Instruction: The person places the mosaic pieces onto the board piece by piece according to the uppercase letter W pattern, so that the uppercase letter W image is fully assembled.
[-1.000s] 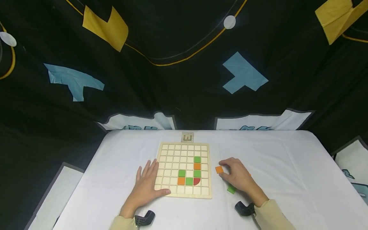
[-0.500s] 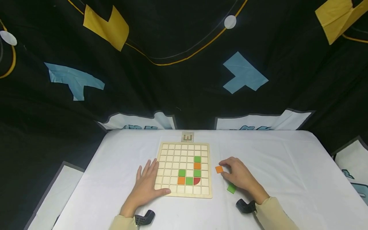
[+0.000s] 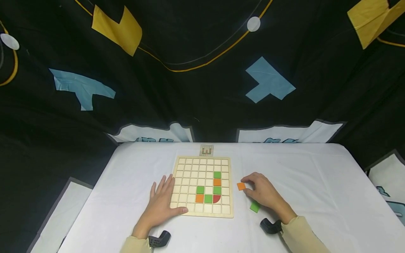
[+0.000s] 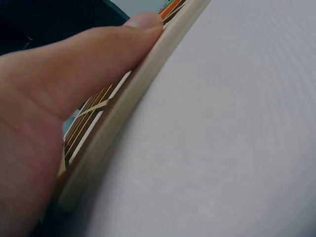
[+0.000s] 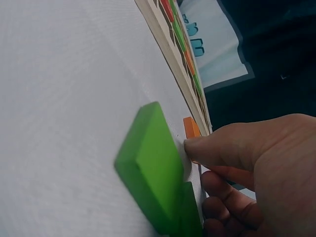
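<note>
Seven pieces (image 3: 208, 199) sit in the board (image 3: 203, 168). The right hand (image 3: 261, 190) pinches an orange tile (image 3: 241, 186) beside it; that and a green tile (image 3: 254, 207) seem left to place. The left hand (image 3: 161, 205), spread open, touches the board.

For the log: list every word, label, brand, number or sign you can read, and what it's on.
None reads for certain.
Teal lettering on white backdrop panels: cut off, unreadable.
Small grid card beyond the board: a darker mark, too small to tell if it is a letter.
Board and tiles: no writing visible.
</note>
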Motion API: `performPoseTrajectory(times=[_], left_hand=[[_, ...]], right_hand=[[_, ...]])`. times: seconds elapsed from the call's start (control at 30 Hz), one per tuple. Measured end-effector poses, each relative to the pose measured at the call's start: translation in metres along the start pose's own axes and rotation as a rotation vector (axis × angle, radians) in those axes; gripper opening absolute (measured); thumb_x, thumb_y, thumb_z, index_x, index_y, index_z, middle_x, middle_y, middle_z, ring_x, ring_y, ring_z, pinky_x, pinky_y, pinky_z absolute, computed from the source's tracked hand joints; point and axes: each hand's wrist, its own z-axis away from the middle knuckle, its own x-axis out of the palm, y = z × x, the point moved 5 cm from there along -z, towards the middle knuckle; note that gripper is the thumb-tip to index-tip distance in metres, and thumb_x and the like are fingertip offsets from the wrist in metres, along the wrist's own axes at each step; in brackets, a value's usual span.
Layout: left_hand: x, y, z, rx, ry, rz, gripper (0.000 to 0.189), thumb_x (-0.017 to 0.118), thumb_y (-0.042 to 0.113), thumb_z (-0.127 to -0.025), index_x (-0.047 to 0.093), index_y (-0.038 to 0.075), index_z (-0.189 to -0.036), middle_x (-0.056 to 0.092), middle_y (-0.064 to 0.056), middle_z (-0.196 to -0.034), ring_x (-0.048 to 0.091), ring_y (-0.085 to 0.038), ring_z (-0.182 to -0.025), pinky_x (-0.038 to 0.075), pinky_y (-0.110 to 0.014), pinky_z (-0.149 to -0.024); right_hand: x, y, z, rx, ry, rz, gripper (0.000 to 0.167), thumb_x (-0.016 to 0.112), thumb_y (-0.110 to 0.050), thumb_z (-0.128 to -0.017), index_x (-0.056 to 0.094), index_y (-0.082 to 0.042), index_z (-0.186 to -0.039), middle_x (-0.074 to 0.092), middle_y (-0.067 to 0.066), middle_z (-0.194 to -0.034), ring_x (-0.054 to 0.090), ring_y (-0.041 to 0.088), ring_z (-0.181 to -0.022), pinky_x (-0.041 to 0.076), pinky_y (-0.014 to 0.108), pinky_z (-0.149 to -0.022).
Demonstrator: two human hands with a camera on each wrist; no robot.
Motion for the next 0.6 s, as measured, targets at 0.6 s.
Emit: performPoseTrajectory(times=[0.6], left_hand=[[-0.0009, 0.0008, 0.0005, 0.002, 0.009, -0.002, 0.125, 0.073, 0.075, -0.071, 0.027, -0.003, -0.156, 0.022, -0.018, -0.164, 0.011, -0.041, -0.152, -0.002, -0.065, -0.117]], right_hand=[[-0.0005, 0.0009, 0.0017, 0.006, -0.002, 0.016, 0.025, 0.078, -0.018, -0.086, 0.073, -0.011, -0.110, 0.069, 0.005, -0.113, 0.064, 0.026, -0.109, 0.052, 0.047, -0.096]])
